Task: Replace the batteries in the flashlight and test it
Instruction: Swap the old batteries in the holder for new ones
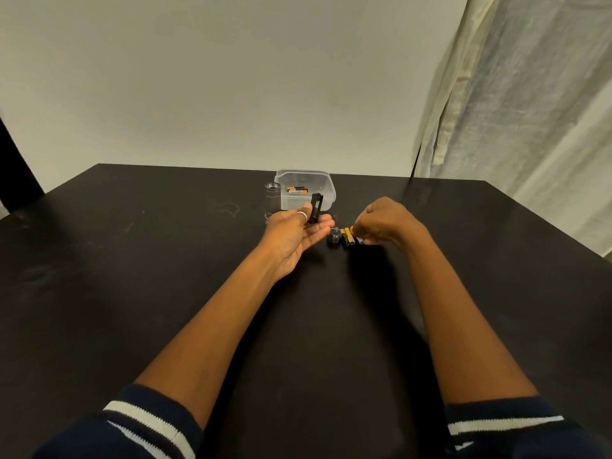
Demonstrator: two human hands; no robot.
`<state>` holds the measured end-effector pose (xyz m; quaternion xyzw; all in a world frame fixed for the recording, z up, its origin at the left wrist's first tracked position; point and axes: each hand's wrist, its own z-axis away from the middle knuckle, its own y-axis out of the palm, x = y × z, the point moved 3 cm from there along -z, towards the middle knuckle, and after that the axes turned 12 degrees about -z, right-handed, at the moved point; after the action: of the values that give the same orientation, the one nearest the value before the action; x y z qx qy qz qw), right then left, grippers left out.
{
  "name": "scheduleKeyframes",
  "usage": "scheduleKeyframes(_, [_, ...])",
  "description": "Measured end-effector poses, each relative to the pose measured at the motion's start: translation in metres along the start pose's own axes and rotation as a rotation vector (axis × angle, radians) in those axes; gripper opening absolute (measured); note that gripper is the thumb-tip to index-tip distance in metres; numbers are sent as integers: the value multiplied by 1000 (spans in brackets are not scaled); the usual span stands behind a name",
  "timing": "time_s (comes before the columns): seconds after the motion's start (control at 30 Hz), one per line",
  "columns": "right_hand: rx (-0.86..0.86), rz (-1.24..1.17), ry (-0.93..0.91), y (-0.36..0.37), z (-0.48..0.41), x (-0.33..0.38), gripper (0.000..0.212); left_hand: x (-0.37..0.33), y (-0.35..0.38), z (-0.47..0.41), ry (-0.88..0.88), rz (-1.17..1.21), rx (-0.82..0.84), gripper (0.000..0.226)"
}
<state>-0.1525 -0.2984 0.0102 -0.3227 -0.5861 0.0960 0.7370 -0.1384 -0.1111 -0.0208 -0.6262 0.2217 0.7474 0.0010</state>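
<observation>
Black table (165, 293), both forearms stretched fwd, dark sleeves w/ white stripe at the bottom edge. Left hand (298, 235) palm-up, fingers loosely spread, thumb w/ a ring pressing a black battery holder (315, 208) against the fingers; holder standing roughly upright, looks empty but too small to be sure. Right hand (381, 223) knuckles-up, fingers curled down in a narrow pinch at a battery (359, 240) on the table; whether actually gripped or only touched, cannot tell. Just left of that, two more loose batteries (346, 235), gold-and-black, lying side by side. Next to them, the flashlight tail cap (334, 238), spring end up, sitting on the table between the two hands. Flashlight body (272, 202) standing upright behind the left hand, open end up, right beside a clear plastic box (326, 190). Inside box, a few orange-and-black batteries (297, 190). Pale wall behind, curtain (513, 94) hanging at right.
</observation>
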Motion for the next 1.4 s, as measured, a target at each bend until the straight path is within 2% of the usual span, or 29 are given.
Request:
scheduleKeyframes(0.07, [3, 12, 10, 0, -1, 0, 15, 0, 0, 0, -2, -1, 1, 21])
scheduleKeyframes(0.23, [20, -12, 34, 1, -3, 0, 7, 0, 0, -1, -4, -7, 3, 22])
scheduleKeyframes(0.4, [24, -38, 37, 1, -4, -1, 9, 0, 0, 0, -8, -8, 0, 23])
scheduleKeyframes(0.57, [-21, -16, 11, 0, -8, -2, 25, -1, 0, 1, -7, -18, -5, 22])
scheduleKeyframes(0.73, [-156, 84, -167, -2, -5, 3, 41, -2, 1, 3, -11, -19, -10, 23])
scheduleKeyframes(0.87, [-233, 40, -396, 9, 4, 27, 24, -2, 1, 4, -10, 1, -20, 27])
scheduleKeyframes(0.97, [-207, 35, -503, 21, 3, 45, 13, -2, 2, 3, -20, 9, -40, 33])
scheduleKeyframes(1.13, [-169, 90, -563, 26, -28, 83, 21, -2, 4, 3, -58, 7, -64, 38])
scheduleKeyframes(1.4, [130, 404, -520, 57, -84, 113, 28, -1, 2, 0, -94, 31, -117, 37])
